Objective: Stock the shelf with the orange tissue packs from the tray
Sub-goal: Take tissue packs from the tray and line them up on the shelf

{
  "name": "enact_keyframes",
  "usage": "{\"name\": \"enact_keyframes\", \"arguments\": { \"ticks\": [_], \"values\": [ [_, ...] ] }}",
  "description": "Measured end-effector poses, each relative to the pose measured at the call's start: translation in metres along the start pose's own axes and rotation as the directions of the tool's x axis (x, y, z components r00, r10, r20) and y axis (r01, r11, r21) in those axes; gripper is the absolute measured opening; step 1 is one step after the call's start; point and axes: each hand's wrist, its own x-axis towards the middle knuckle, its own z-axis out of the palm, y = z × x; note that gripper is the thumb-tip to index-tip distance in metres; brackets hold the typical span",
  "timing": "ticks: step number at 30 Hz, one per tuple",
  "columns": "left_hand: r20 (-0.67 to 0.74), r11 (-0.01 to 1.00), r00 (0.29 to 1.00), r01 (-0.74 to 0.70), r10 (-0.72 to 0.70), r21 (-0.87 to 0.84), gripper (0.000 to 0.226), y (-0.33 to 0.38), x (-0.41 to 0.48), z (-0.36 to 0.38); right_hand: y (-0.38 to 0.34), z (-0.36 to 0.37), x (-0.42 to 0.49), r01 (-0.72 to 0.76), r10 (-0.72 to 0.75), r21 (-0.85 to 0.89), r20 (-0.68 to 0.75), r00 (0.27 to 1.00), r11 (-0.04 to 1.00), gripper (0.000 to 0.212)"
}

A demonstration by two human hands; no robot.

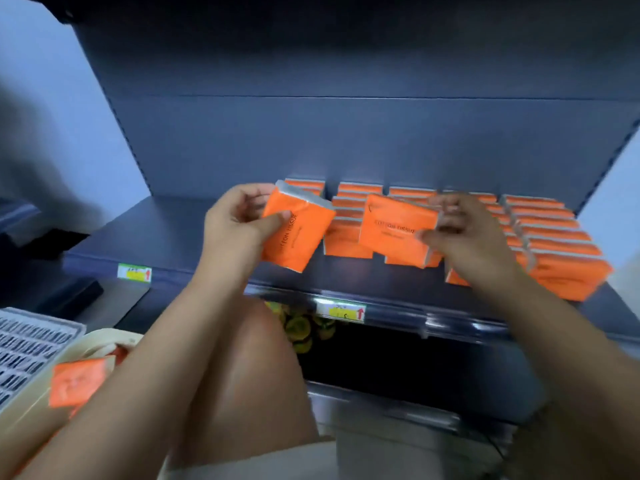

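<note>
Risk: a pack set down skewed could topple the stocked rows on the shelf, and the glossy wrap could slip. The left hand grip clasped one orange tissue pack. The right hand pinched a second pack. Both packs were just above the shelf: flat, orange, pale-edged, with dark lettering.

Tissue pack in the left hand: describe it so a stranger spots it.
Find the dark shelf lined with rows of orange tissue packs. Over its front, the left hand grips one pack. Unlike the rows, it is lifted, tilted and left of them.
</note>
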Motion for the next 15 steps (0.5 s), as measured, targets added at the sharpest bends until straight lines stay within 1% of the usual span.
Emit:
{"name": "enact_keyframes", "arguments": {
  "ticks": [2, 5, 6, 9, 12, 15],
  "values": [
    [0.096, 0.995, 0.994, -0.062, 0.054, 0.077, 0.036, -0.009, 0.009, 0.024, 0.013, -0.025, -0.002, 0.002, -0.003, -0.093, -0.015, 1.000, 0.996, 0.051],
    [0.230, 0.970, 0.968, -0.149, 0.102, 0.195, 0.040, -0.029, 0.017, 0.058, 0.031, -0.050, -0.002, 0.033, -0.038, -0.268, -0.014, 0.999, 0.963, 0.046],
    [0.273, 0.958, 0.955, -0.182, 0.118, 0.221, 0.040, -0.037, 0.018, 0.066, 0.038, -0.055, -0.001, 0.030, -0.037, -0.292, -0.016, 0.999, 0.956, 0.045],
    [0.399, 0.914, 0.898, -0.305, 0.183, 0.267, 0.043, -0.063, 0.021, 0.081, 0.054, -0.061, -0.002, -0.019, 0.011, -0.281, -0.030, 0.999, 0.959, 0.044],
    [0.502, 0.823, 0.829, -0.453, 0.248, 0.341, 0.043, -0.085, 0.024, 0.083, 0.064, -0.054, -0.001, 0.010, -0.022, -0.359, -0.030, 0.999, 0.933, 0.046],
    [0.609, 0.688, 0.736, -0.606, 0.295, 0.400, 0.042, -0.098, 0.030, 0.086, 0.068, -0.044, 0.002, 0.088, -0.085, -0.450, 0.026, 0.996, 0.888, 0.045]
  ]
}}
